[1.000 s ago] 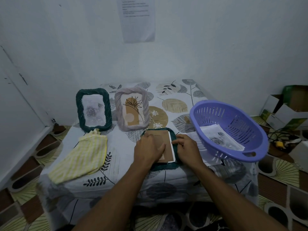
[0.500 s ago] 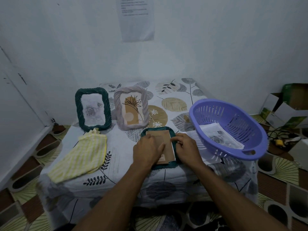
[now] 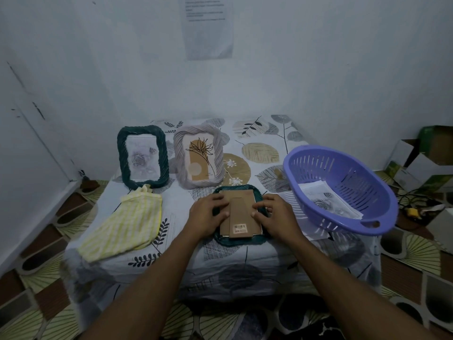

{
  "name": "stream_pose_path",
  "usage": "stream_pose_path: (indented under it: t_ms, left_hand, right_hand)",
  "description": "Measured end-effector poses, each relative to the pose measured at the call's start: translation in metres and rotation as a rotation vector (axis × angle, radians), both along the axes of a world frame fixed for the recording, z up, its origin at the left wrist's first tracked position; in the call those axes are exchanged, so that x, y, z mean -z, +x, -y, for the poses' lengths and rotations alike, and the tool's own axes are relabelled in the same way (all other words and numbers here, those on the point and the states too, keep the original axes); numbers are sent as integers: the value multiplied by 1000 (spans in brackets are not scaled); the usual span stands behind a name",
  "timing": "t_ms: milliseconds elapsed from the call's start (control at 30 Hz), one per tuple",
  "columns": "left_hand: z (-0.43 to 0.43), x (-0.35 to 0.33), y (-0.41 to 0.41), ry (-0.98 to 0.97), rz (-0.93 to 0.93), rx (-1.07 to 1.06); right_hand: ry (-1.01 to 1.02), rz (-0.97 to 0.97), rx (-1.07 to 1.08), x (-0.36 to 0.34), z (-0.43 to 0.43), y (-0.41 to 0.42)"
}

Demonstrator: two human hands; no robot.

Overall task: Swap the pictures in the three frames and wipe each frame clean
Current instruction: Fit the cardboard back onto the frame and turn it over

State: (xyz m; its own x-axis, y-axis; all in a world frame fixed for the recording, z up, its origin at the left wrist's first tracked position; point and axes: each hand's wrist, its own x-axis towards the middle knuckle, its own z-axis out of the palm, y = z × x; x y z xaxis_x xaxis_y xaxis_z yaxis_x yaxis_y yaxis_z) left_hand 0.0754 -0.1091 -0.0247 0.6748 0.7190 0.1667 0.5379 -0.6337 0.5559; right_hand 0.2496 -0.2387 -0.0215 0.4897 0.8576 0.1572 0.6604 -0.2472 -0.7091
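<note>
Left hand (image 3: 208,215) has slid leftward, uncovering the backing board (image 3: 241,212).

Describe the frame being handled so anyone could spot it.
On the table, left of the purple basket, find the green frame between the left hand and right hand. Unlike the two standing frames, it lies face down, cardboard back showing.
</note>
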Motion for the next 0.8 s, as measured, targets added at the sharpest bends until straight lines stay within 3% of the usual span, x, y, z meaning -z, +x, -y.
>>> stream_pose_path:
  t_ms: [633, 800]
  left_hand:
    - [4, 0, -3, -117, 113, -53]
    - [-2, -6, -13, -154, 28, 72]
  right_hand:
    - [-31, 28, -51, 4, 1, 6]
    - [-39, 17, -42, 4, -2, 6]
